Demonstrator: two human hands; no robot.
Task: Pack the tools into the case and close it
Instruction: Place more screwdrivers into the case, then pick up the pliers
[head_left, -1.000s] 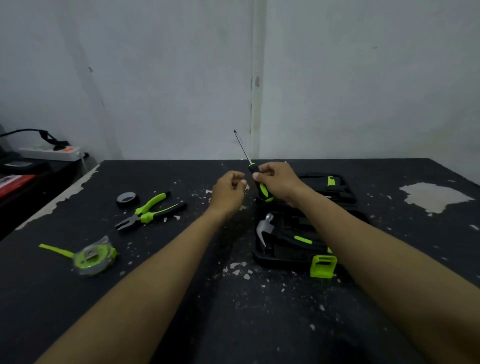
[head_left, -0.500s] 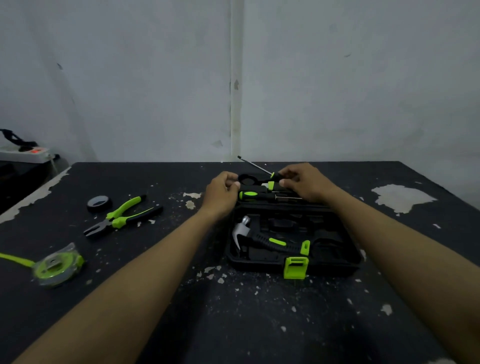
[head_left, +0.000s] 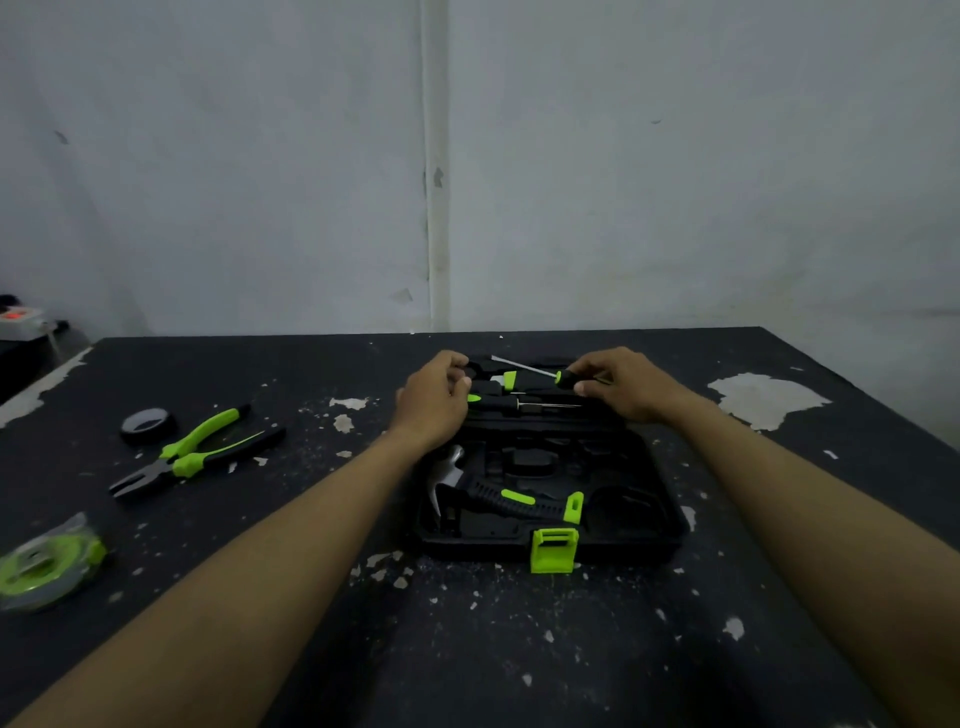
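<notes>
A black tool case (head_left: 654, 525) lies open on the table, its green latch (head_left: 554, 550) toward me. A hammer (head_left: 498, 493) with a black and green handle sits in the near half. My right hand (head_left: 618, 387) grips the handle of a screwdriver (head_left: 524, 370), whose shaft points left over the case's far half. A second screwdriver (head_left: 519, 402) lies in that far half. My left hand (head_left: 434, 397) is curled at the far half's left end; what it holds is hidden. Green pliers (head_left: 195, 452), black tape roll (head_left: 147, 423) and green tape measure (head_left: 44, 564) lie to the left.
The black table (head_left: 493, 649) is flecked with chipped paint, with a pale bare patch (head_left: 766, 397) at the right. A grey wall stands right behind the table's far edge. A power strip (head_left: 18, 319) sits at the far left beside the table.
The screwdriver in my right hand has gone from pointing upward to lying low over the case's far half. Both hands moved onto that far half. The view shifted left, centring the case.
</notes>
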